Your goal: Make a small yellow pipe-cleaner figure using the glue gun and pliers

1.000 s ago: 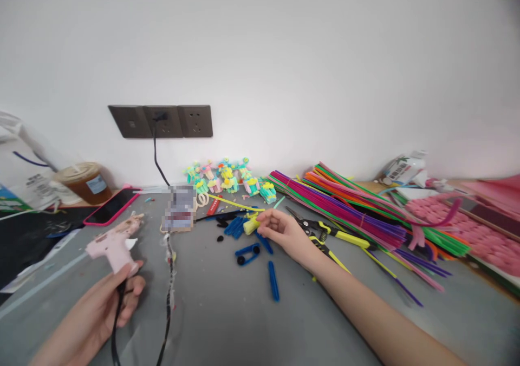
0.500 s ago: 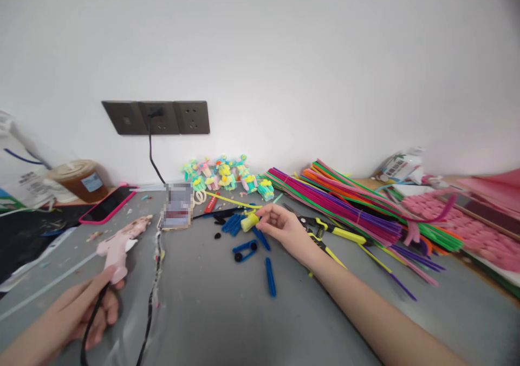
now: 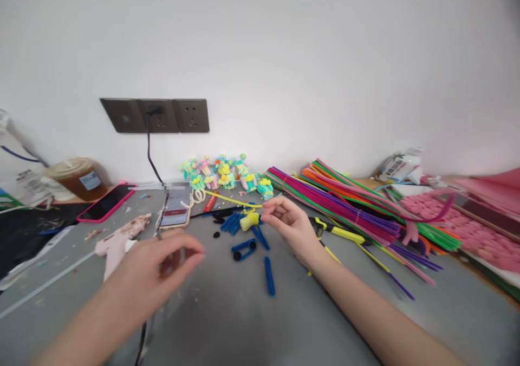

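My left hand (image 3: 162, 274), smeared by motion, is raised in front of the pink hot glue gun (image 3: 124, 239), its curved fingers and thumb apart with nothing visible between them. The glue gun lies on the mat, its grip partly hidden behind that hand. Just left of my right hand (image 3: 286, 222) is a short yellow fuzzy piece (image 3: 249, 221), which seems to rest on blue strips (image 3: 231, 223). The right fingers are bent, with a small gap between thumb and forefinger. Below lie a blue loop with black discs (image 3: 244, 249) and a single blue strip (image 3: 270, 276).
Colourful bundles of pipe cleaners (image 3: 341, 209) and yellow-handled pliers (image 3: 345, 233) lie to the right. Small pastel figures (image 3: 225, 176) line the wall. Further left are a lit phone (image 3: 177, 206), a pink-cased phone (image 3: 106, 203) and a lidded drink cup (image 3: 77, 181). A black cord (image 3: 149, 149) hangs from the socket.
My left hand has let go of the glue gun and moved right and up. My right hand has drawn slightly up and right from the yellow piece, which appears to stay in place.
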